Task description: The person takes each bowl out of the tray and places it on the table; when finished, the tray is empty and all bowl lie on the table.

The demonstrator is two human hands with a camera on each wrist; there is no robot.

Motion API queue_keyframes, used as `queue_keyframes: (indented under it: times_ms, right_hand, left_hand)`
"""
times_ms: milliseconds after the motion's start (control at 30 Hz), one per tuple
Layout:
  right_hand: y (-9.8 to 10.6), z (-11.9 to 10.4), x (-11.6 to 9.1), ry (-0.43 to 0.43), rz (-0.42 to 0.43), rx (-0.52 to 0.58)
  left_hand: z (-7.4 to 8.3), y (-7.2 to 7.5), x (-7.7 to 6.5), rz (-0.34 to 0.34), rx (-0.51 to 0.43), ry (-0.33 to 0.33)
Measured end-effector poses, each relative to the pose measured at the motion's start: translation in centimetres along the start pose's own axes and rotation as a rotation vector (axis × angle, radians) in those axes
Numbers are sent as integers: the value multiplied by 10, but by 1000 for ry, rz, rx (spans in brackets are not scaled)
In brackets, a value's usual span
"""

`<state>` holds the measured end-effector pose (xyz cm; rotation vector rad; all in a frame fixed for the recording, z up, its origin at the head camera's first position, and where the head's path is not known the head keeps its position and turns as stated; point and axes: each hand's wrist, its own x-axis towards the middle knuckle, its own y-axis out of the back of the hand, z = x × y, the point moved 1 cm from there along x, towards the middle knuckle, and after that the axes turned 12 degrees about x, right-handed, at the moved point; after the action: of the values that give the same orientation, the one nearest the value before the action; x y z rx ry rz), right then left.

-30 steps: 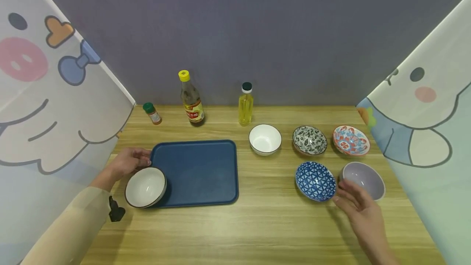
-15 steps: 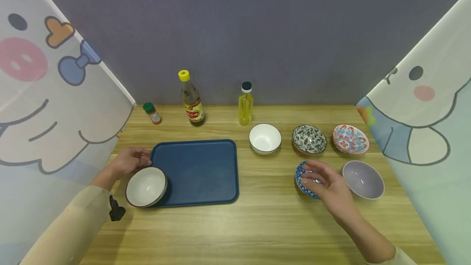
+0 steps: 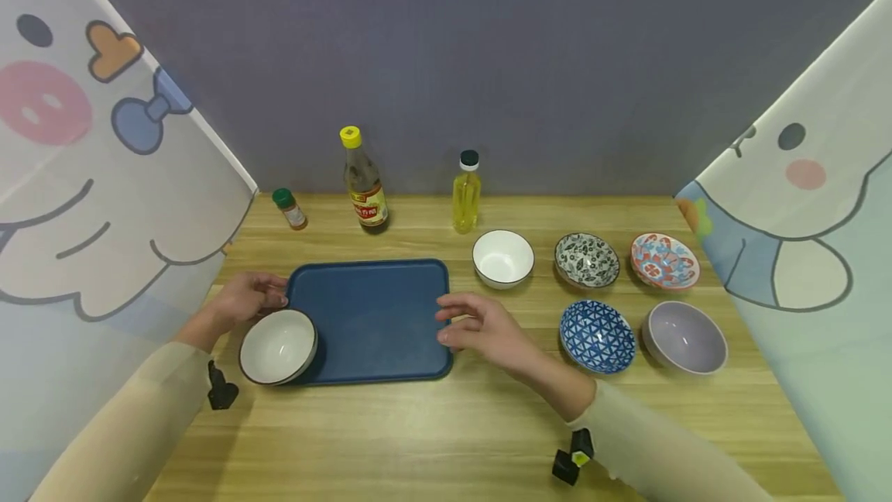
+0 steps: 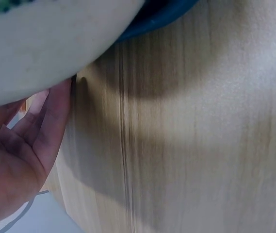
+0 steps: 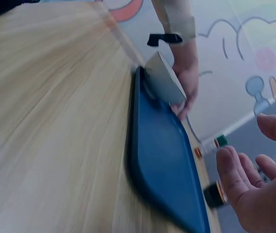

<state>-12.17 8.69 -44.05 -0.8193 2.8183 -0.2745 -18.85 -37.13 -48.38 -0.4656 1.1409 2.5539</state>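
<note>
My left hand [image 3: 244, 302] is at the left edge of the blue tray [image 3: 379, 316], its fingertips at the rim just behind a white bowl with a dark rim [image 3: 277, 347]. That bowl stands in the tray's near left corner. In the left wrist view its pale outer side [image 4: 55, 48] hides the fingertips of my left hand [image 4: 26, 141]. My right hand [image 3: 488, 329] hovers at the tray's right edge, fingers loosely spread with nothing between them. The right wrist view has the right hand [image 5: 259, 184] beside the tray [image 5: 162, 150], apart from it.
Along the back stand a green-capped spice jar [image 3: 289, 209], a yellow-capped sauce bottle [image 3: 365, 188] and an oil bottle [image 3: 466, 196]. To the right are a small white bowl [image 3: 503, 258], black-patterned bowl [image 3: 587, 260], red-patterned bowl [image 3: 664, 260], blue-patterned bowl [image 3: 597, 336] and lilac bowl [image 3: 686, 337].
My right hand has swept left, from beside the lilac bowl, across the blue-patterned bowl, to the tray's right edge. The left hand, tray and bowls stay where they were.
</note>
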Motion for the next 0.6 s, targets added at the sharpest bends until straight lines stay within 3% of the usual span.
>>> queue_keyframes:
  times_ms: [167, 600]
  right_hand:
    - [-32, 6, 34, -39, -69, 7]
    - [-98, 34, 95, -153, -129, -31]
  left_hand:
    - [1, -1, 3, -2, 0, 13]
    - [2, 1, 3, -10, 18, 7]
